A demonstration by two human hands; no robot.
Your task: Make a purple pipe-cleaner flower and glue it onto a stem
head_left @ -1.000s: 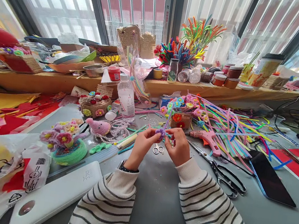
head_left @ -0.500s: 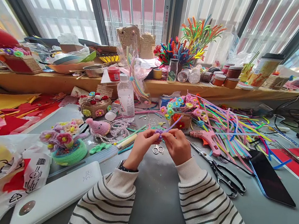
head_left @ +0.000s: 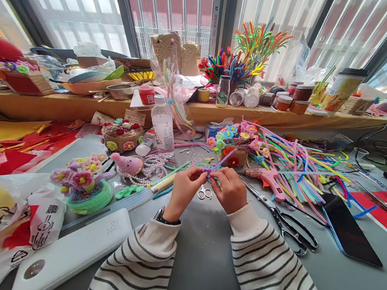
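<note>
Between my fingertips is a purple pipe cleaner [head_left: 225, 160], curled into a small bunched shape at its lower end with a straight tail pointing up and right. My left hand [head_left: 187, 187] pinches the bunched end. Its other side is gripped by my right hand [head_left: 229, 190], thumb and fingers closed at the base of the tail. The fingertips hide part of the bunched end. Just below, small white-handled scissors [head_left: 204, 194] lie on the grey table [head_left: 205, 269]. A pink glue gun [head_left: 271, 182] and large black-handled scissors [head_left: 285, 226] rest to the right of my right hand.
A pile of coloured pipe cleaners [head_left: 303, 170] spreads at the right, near a dark phone [head_left: 350, 231]. A clear bottle [head_left: 164, 128], pearl strands, a flower pot [head_left: 89, 197] and a white oblong device [head_left: 75, 254] stand or lie left. Behind runs a crowded ledge [head_left: 182, 121].
My left hand has shifted and turned slightly at the bunched end of the purple pipe cleaner. My right hand stays nearly in place; both keep their pinch.
</note>
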